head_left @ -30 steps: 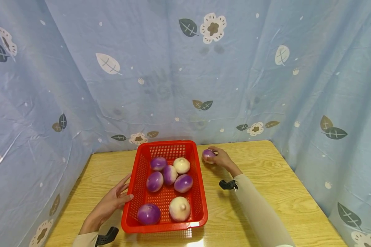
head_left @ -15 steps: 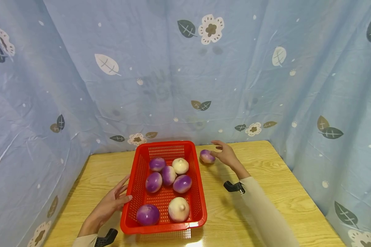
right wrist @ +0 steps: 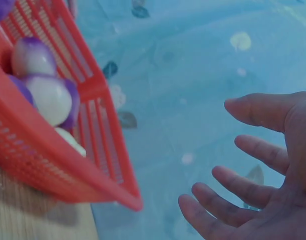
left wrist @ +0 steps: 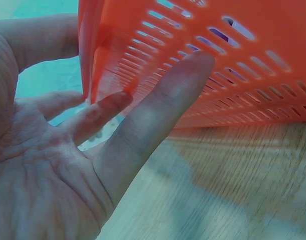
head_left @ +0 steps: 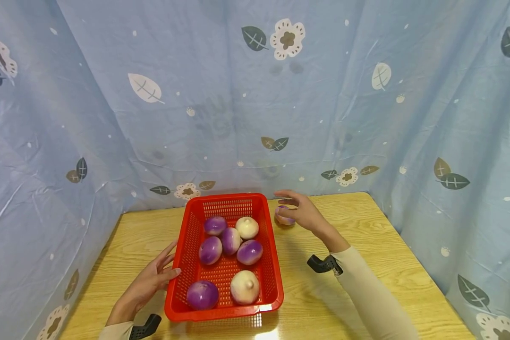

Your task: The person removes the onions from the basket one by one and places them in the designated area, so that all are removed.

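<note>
A red plastic basket [head_left: 276, 264] holds several purple-and-white turnips, among them a purple-topped turnip [head_left: 202, 295] and one with its pale side up [head_left: 244, 287]. My left hand [head_left: 149, 279] rests at the basket's left side, its fingers extended against the slotted wall in the left wrist view. Another turnip [head_left: 284, 218] sits on the table just right of the basket's far corner. Over that turnip hovers my right hand [head_left: 303, 212], fingers spread and holding nothing; it partly hides the turnip. In the right wrist view the right palm and fingers are bare.
The wooden table [head_left: 365, 255] extends to the right of the basket and a little to its left. Blue patterned curtain [head_left: 221, 94] hangs behind the table and along both sides. A black wrist mount [head_left: 321, 263] juts out below the right wrist.
My right hand has let go of the turnip beside the basket, drawn back, then shifted left above it. The left hand and the basket have stayed in place.
</note>
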`<state>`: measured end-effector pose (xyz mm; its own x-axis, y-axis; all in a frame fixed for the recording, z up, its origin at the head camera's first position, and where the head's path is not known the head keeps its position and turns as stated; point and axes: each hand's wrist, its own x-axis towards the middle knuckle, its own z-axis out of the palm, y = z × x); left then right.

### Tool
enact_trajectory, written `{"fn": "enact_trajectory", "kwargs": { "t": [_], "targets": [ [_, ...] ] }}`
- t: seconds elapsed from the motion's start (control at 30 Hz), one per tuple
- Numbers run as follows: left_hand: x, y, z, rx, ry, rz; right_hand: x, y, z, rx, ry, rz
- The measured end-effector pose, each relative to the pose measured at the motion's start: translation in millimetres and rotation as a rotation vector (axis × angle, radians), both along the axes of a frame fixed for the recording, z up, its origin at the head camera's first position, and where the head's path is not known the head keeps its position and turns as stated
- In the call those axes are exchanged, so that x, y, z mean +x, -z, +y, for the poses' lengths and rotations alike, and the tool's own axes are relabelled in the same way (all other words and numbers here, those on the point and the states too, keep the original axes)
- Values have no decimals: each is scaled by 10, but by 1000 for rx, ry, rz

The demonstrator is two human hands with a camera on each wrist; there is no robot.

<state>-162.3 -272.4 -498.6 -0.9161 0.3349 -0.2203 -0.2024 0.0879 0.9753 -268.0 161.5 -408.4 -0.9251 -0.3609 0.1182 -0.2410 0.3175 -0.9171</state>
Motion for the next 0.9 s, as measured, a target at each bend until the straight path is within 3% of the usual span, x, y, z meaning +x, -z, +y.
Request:
{"fn": "enact_trajectory", "kwargs": {
  "t": [0.5,0.8,0.9],
  "targets": [
    [6,-5,5,17,18,8,235,-54,-385,161,-216,158],
    [6,-1,2,14,21,10,331,-53,-566,279,-339,109],
    [9,0,1,9,21,11,340,-30,-619,281,-394,47]
  ]
}}
